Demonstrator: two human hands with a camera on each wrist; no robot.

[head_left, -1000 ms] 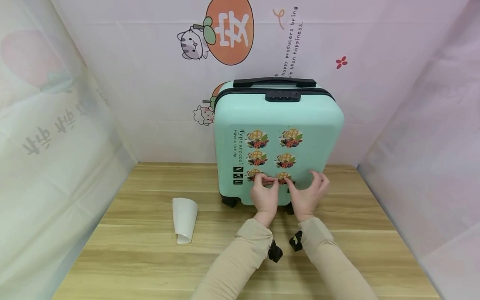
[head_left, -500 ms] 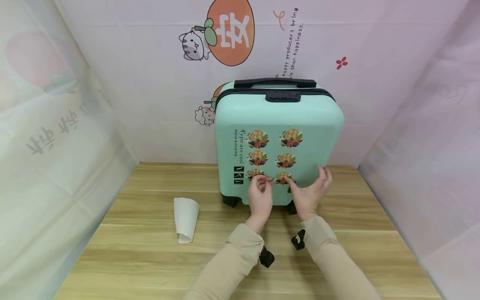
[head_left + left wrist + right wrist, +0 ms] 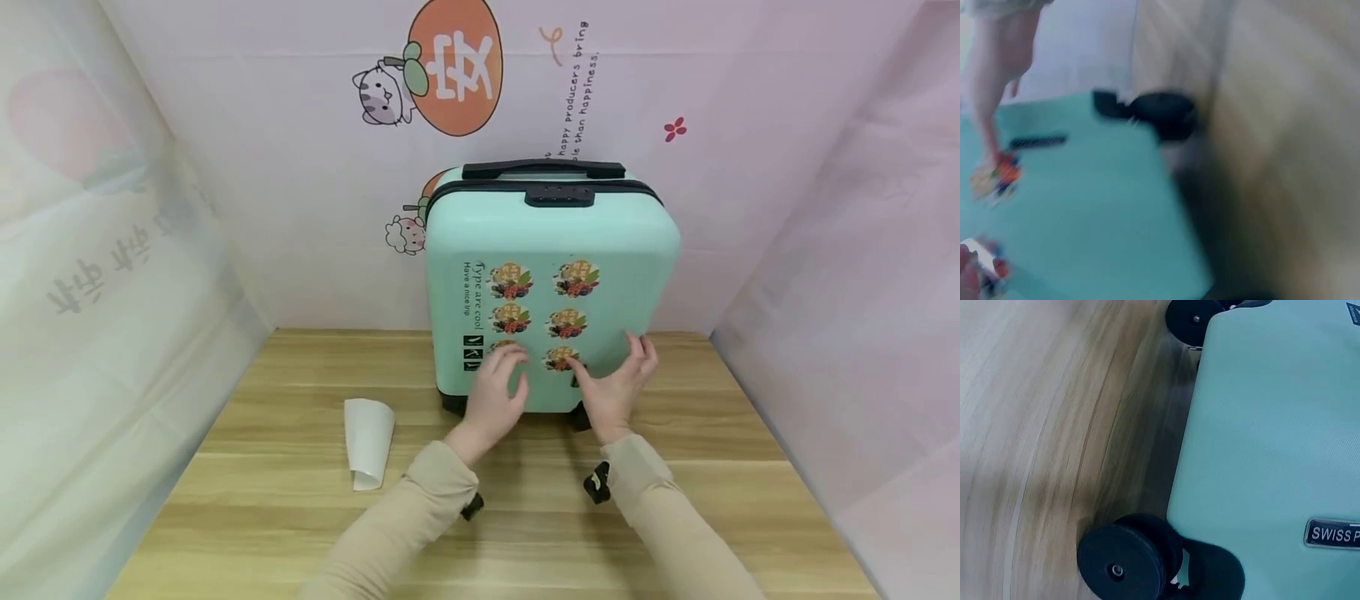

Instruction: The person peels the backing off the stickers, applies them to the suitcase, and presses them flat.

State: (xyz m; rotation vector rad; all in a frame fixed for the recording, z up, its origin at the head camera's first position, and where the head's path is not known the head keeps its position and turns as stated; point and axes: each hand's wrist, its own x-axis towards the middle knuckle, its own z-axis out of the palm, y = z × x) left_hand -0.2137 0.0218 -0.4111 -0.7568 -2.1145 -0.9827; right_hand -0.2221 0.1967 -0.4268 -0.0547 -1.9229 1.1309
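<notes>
A mint-green suitcase (image 3: 555, 229) stands upright, bearing two columns of round fruit stickers on its front. My right hand (image 3: 615, 392) rests on the front's lower right, thumb tip pressing the edge of the bottom right sticker (image 3: 558, 358), its other fingers spread toward the case's right side. My left hand (image 3: 491, 400) is in front of the bottom left sticker (image 3: 501, 344) and hides most of it. Its fingers are loosely bent, the thumb apart from them. In the left wrist view, a small white piece (image 3: 984, 256) shows by the left fingertips, over a blurred sticker.
A curled white sheet (image 3: 369, 442) lies left on the wooden table (image 3: 285, 517). Black wheels (image 3: 1119, 565) are under the case, and a "SWISS" badge (image 3: 1335, 534) sits low on its front. Printed cloth (image 3: 300, 208) hangs behind the case and along both sides.
My left hand has parted from the bottom right sticker and moved left to the bottom left one, its pinch loosening. The right thumb has stayed at its sticker, while the right fingers shifted slightly.
</notes>
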